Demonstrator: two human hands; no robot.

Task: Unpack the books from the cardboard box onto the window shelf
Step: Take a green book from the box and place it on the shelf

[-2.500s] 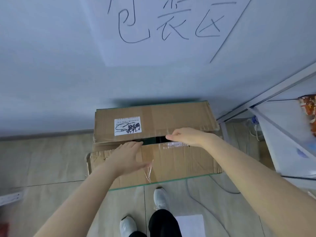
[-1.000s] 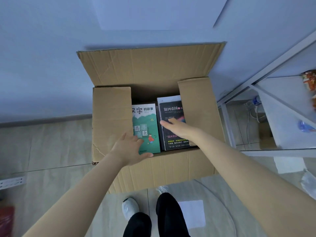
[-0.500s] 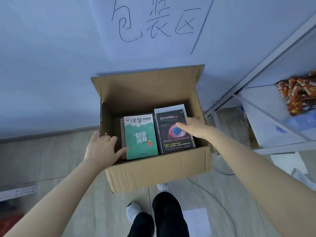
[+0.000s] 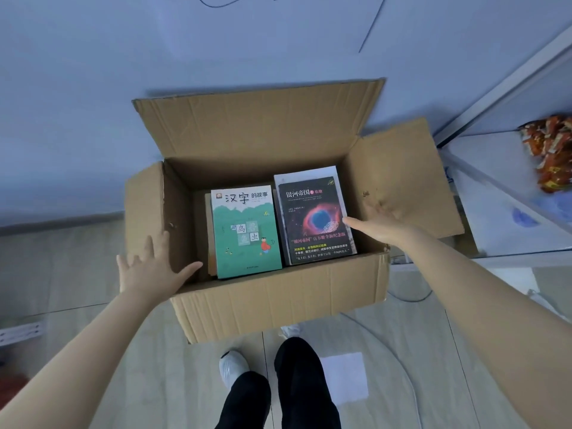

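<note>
An open cardboard box (image 4: pixel 278 301) stands on the floor against the wall, all its flaps folded out. Inside lie two stacks of books: a green book (image 4: pixel 246 233) tops the left stack, a black book with a nebula cover (image 4: pixel 314 218) tops the right one. My left hand (image 4: pixel 148 267) is spread flat against the left flap at the box's near-left corner, holding nothing. My right hand (image 4: pixel 377 224) is open inside the box, between the black book's right edge and the right flap, fingertips touching the flap.
A white shelf unit (image 4: pixel 501 193) stands to the right, with orange snack packets (image 4: pixel 551 150) on it. A cable (image 4: pixel 402 360) and a white paper sheet (image 4: pixel 343 377) lie on the floor by my feet. A power strip (image 4: pixel 18 331) sits at far left.
The box went from taped shut to open, its flaps pushed outward. My right hand slid off the black book's cover to the right flap; my left hand presses the left flap outward.
</note>
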